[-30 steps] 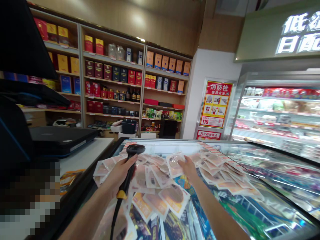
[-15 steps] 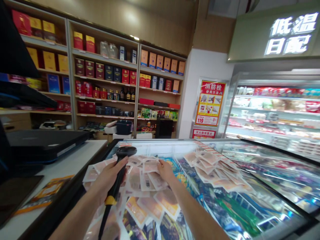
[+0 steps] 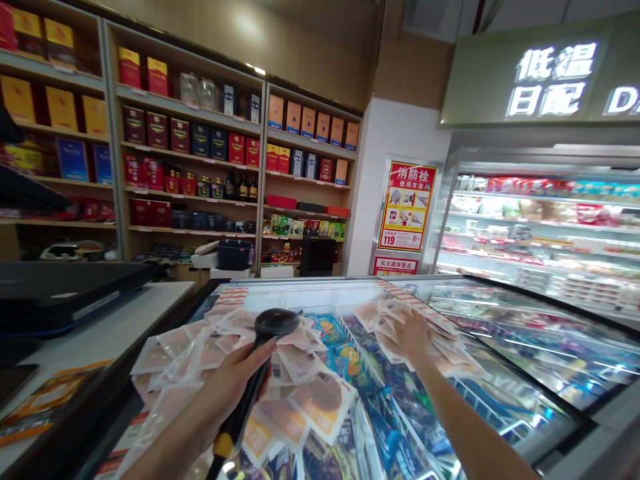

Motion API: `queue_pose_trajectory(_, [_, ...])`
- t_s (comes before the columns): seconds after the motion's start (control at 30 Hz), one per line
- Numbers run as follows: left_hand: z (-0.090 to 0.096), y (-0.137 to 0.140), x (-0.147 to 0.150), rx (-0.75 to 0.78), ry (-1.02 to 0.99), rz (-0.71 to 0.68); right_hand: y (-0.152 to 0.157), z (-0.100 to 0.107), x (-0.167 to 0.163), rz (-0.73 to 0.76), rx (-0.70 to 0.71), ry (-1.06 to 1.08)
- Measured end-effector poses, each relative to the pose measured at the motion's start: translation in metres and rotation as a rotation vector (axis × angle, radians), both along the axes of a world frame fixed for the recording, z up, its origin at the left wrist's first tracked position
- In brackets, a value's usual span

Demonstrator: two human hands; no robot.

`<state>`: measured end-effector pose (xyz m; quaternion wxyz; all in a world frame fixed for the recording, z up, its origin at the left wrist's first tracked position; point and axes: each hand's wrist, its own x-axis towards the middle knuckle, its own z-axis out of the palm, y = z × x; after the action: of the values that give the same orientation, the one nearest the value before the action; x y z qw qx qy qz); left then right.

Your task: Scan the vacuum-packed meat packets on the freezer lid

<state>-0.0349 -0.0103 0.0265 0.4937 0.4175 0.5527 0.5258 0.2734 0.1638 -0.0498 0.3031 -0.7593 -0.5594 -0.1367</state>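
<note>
Though closure's unclear, right grip (image 3: 415,335) touches one packet pile (image 3: 453,355); left (image 3: 239,380) clasps one scanner (image 3: 274,323).

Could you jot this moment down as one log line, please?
left hand: holds handheld scanner over left packet pile | right hand: at right packet pile, grip unclear | surface under piles: glass freezer top

The poster (image 3: 409,205) reads "消防栓" and "119"; overhead sign (image 3: 553,80), "低温日配".

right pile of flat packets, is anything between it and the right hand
Nothing visible: the right hand is at the right pile, apparently touching it. The scanner in the left hand is off to the left.
</note>
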Motion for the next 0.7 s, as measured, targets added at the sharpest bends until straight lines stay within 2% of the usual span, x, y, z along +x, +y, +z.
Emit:
queue_pose_trajectory(0.13, [-0.001,-0.003,0.007,0.017,-0.015,-0.009,0.003,-0.001,0.023,0.032,-0.131,-0.097])
queue_pose_trajectory(0.3, [-0.002,-0.003,0.009,0.010,-0.029,0.010,0.000,-0.005,0.026,0.133,-0.039,-0.197])
queue_pose_trajectory(0.47, [-0.003,-0.002,0.008,0.005,0.012,-0.044,-0.015,-0.015,0.009,0.250,-0.062,-0.187])
queue_pose_trajectory(0.6, [-0.005,-0.001,0.009,0.001,0.030,-0.089,-0.019,-0.015,0.004,0.079,0.003,-0.046])
queue_pose_trajectory(0.7, [-0.007,0.000,0.008,0.001,0.025,-0.105,-0.014,-0.010,0.012,-0.018,-0.047,0.064])
